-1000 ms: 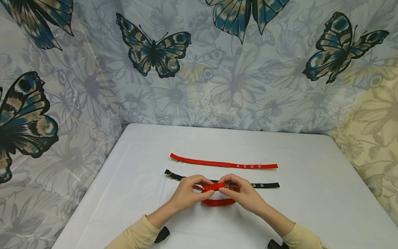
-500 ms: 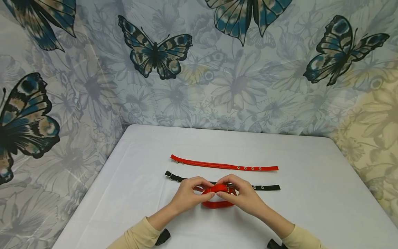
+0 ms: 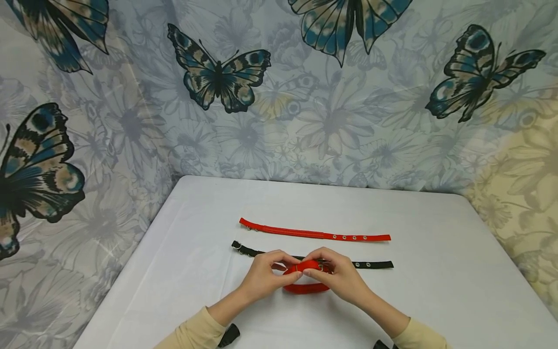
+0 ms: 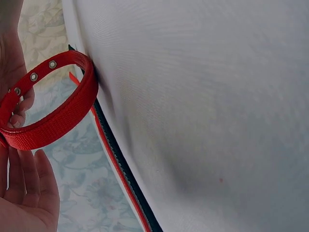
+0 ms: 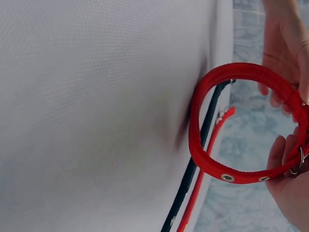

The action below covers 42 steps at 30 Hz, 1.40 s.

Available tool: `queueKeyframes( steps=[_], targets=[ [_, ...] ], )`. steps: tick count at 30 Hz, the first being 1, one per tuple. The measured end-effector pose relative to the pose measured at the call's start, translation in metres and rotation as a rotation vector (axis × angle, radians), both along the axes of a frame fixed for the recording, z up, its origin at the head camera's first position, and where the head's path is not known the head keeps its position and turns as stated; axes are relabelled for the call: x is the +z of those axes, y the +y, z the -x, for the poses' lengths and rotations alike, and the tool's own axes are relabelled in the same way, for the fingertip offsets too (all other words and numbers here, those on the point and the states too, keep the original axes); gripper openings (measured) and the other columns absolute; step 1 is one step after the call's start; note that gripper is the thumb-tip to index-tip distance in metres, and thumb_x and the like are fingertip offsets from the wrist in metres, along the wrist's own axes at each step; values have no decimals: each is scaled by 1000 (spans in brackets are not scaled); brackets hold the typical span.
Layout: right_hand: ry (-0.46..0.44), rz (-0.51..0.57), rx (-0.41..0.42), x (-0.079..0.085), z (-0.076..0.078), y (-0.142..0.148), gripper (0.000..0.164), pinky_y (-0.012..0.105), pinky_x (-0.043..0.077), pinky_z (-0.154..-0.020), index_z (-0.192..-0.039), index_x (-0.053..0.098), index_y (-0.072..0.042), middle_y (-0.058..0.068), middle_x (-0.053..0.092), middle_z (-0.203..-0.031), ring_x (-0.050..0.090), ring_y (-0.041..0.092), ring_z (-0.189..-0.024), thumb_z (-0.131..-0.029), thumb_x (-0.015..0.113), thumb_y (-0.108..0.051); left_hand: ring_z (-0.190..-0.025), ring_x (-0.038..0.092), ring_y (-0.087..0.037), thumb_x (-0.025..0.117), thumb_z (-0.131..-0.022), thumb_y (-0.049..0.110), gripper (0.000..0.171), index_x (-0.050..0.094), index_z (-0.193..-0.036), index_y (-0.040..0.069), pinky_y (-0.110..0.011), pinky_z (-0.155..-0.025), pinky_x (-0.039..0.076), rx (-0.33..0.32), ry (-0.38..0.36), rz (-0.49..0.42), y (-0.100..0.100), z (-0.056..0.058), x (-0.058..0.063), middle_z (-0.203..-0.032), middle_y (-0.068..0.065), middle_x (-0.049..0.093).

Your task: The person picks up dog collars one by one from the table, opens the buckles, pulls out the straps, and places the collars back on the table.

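A red collar point(image 3: 306, 289), bent into a loop, is held by both hands above the white table. My left hand point(image 3: 267, 277) pinches the strap at the loop's left side between thumb and fingers. On the right, near the metal buckle, my right hand point(image 3: 342, 275) pinches the same collar. Metal eyelets run along part of the strap in the left wrist view, where the collar point(image 4: 55, 126) forms a rounded ring. In the right wrist view the collar point(image 5: 195, 123) shows a metal ring beside the fingers. The fingers partly hide the buckle.
A black collar point(image 3: 374, 265) lies stretched out just behind the hands, partly covered by them. Farther back a second red collar point(image 3: 292, 232) lies flat, roughly parallel. The white-covered table point(image 3: 436, 271) meets a butterfly-patterned cloth backdrop point(image 3: 331, 121).
My right hand has shifted slightly left along the collar, closer to the left hand. Both hands keep their hold on it. The head view has tilted slightly upward.
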State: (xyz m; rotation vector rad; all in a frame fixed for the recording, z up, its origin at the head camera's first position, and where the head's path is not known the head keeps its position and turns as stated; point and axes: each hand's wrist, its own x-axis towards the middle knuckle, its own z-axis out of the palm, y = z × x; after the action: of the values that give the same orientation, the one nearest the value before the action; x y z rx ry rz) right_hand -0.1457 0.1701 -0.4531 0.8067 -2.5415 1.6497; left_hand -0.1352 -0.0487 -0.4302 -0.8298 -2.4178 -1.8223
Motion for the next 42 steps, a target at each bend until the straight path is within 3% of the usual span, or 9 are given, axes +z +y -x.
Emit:
queueKeyframes(
  steps=[13, 20, 25, 30, 33, 38, 42],
  targets=[
    [-272, 44, -36, 5, 1, 3, 23, 28, 53, -81, -105, 68, -12, 4, 67, -103, 61, 22, -93, -88, 73, -27, -90, 66, -25, 75, -83, 3, 17, 73, -100, 2, -36, -79, 57, 10, -73, -9, 1, 3, -3, -95, -7, 72],
    [-392, 99, -44, 7, 2, 3, 27, 29, 53, -83, -108, 67, -7, 10, 66, -106, 62, 26, -94, -89, 72, -26, -90, 66, -21, 77, -83, 9, 17, 74, -100, 9, -34, -79, 57, 24, -66, 0, 2, 16, -33, -96, 1, 72],
    [-417, 114, -29, 8, 2, 3, 28, 34, 53, -85, -110, 65, -6, 11, 65, -108, 61, 30, -97, -91, 71, -26, -89, 66, -12, 78, -84, 19, 15, 74, -99, 17, -29, -78, 56, 10, -42, -17, 0, 19, -40, -95, 7, 72],
    [-395, 101, -8, 7, 3, 4, 26, 32, 53, -85, -110, 64, -7, 11, 65, -108, 61, 30, -97, -92, 69, -25, -89, 66, -11, 77, -86, 22, 15, 74, -99, 17, -30, -78, 56, 3, -7, -41, 0, 20, -41, -94, 7, 71],
    [-337, 69, 8, 8, 4, 4, 25, 31, 53, -82, -109, 64, -9, 8, 65, -106, 61, 27, -95, -91, 70, -25, -88, 66, -10, 77, -85, 19, 15, 75, -99, 17, -30, -78, 56, 15, -1, -31, 1, 19, -41, -93, 6, 71],
    [-102, -28, 16, 10, 5, 3, 22, 29, 55, -78, -106, 69, -19, -4, 68, -104, 62, 17, -93, -86, 76, -27, -89, 68, -18, 77, -83, 7, 17, 75, -99, 9, -34, -80, 57, 31, 2, -3, 2, 15, -32, -94, -1, 72],
    [50, -73, 5, 13, 4, 0, 22, 29, 56, -74, -104, 72, -18, -7, 69, -101, 64, 12, -89, -83, 78, -18, -89, 68, -23, 76, -82, 2, 17, 73, -99, 1, -37, -82, 56, 24, -13, 1, 3, 7, -12, -94, -7, 73]
  ],
)
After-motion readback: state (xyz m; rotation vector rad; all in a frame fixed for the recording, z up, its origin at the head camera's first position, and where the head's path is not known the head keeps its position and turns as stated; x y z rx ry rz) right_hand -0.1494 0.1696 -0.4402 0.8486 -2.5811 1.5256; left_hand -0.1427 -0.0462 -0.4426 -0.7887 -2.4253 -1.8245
